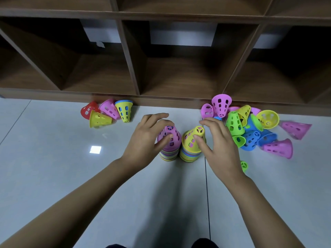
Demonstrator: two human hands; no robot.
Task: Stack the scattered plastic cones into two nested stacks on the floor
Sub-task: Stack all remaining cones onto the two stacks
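Two nested cone stacks stand side by side on the floor. The left stack [169, 154] is topped by a pink cone [172, 140]; my left hand [146, 140] holds that cone, thumb on its near side and fingers curled behind its tip. The right stack [189, 155] is topped by a yellow cone [192, 137]; my right hand [219, 144] holds it, thumb on its side and fingers past the tip. Loose cones lie in a left group [107, 112] and a bigger right pile [250, 127], both near the shelf.
A brown wooden shelf unit [132, 99] with open cubbies runs along the back, its base right behind the loose cones. A green cone [244, 165] lies alone by my right wrist. Pale glossy floor tiles [71, 176] surround the stacks.
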